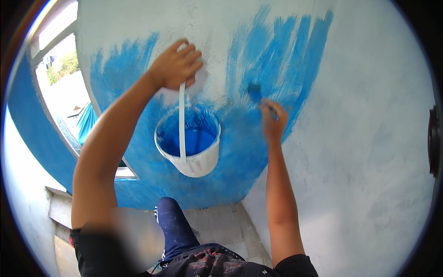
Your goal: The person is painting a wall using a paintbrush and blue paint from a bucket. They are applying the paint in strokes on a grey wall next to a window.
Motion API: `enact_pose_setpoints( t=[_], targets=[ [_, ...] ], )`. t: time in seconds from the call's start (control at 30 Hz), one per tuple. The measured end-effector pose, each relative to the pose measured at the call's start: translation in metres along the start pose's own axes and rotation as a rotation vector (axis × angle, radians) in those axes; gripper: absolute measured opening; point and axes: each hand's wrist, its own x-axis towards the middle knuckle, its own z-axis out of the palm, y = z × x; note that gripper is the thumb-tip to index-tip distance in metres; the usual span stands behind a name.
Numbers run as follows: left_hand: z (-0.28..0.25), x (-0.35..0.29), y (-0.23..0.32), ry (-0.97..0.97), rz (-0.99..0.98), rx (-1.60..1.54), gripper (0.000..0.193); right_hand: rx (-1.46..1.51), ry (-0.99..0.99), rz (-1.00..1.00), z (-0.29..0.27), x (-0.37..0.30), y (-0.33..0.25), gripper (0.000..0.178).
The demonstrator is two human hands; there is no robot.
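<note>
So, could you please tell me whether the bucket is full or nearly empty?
Partly full. The bucket, hanging by its handle from the left hand, shows blue paint pooled low, with much coated inner wall bare above it.

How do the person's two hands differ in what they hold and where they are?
The left hand is raised high, gripping the white handle of the paint bucket, which hangs below it; the right hand sits lower and holds a paintbrush. The left hand is over unpainted wall, the right against blue strokes. Both are bare and shut on something.
</note>
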Motion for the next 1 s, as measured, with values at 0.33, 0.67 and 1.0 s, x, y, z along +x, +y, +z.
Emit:
enact_pose_setpoints(
  t=[0.33,0.67,1.0],
  targets=[
    [-0.092,-0.105,0.13,-0.07,-0.471,-0.171,0.018,0.316,-0.123,0.102,0.056,-0.034,-0.052,0.022],
    [-0.161,-0.206,0.252,-0.427,-0.838,-0.309,0.009,-0.074,-0.188,-0.096,0.085,-0.124,-0.019,0.018],
    [-0.206,-0.252,0.29,-0.301,-1.267,-0.323,0.01,0.293,0.136,-0.312,0.094,-0.013,-0.089,0.017]
  ],
)
